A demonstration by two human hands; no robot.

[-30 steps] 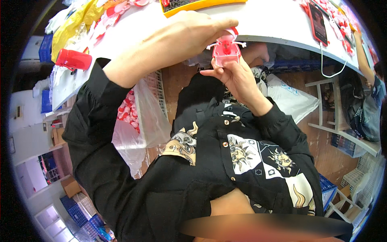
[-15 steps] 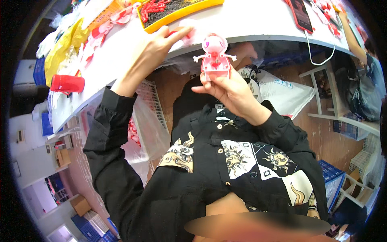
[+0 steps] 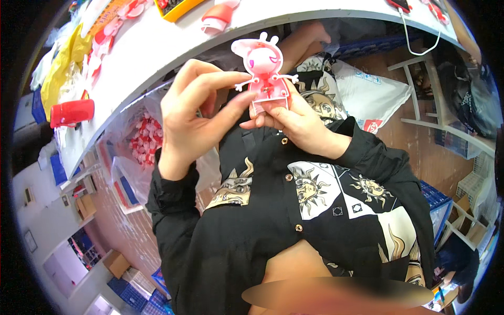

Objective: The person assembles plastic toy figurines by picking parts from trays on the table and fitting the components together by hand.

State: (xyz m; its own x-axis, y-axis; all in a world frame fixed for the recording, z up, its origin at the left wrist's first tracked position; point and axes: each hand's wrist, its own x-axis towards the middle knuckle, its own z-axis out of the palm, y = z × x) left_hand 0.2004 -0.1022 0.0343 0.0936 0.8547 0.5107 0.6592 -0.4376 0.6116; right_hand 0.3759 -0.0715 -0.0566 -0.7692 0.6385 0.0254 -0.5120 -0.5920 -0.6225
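Note:
A pink pig toy figure [image 3: 271, 88], with ears, a snout and white arms spread out, is held up in front of my chest. Its body front is see-through or hollow, with red parts inside. My right hand [image 3: 307, 123] grips its lower end, thumb in front. On the figure's left side is my left hand [image 3: 191, 107], its index finger at the small arm and its thumb against the body's edge. Whether a small part sits between those fingers is hidden.
A red and white toy piece [image 3: 219, 17] lies near the white table's [image 3: 142, 63] edge, by a yellow tray [image 3: 178, 10]. A red cylinder [image 3: 72, 113] rests at the left. Below the table, a clear bag [image 3: 128, 168] contains red-and-pink parts. A white cable [image 3: 415, 50] hangs at right.
My left hand has come down from the table beside the yellow tray to the figure. The right hand still grips the figure, now slightly lower and further left. The view has shifted too.

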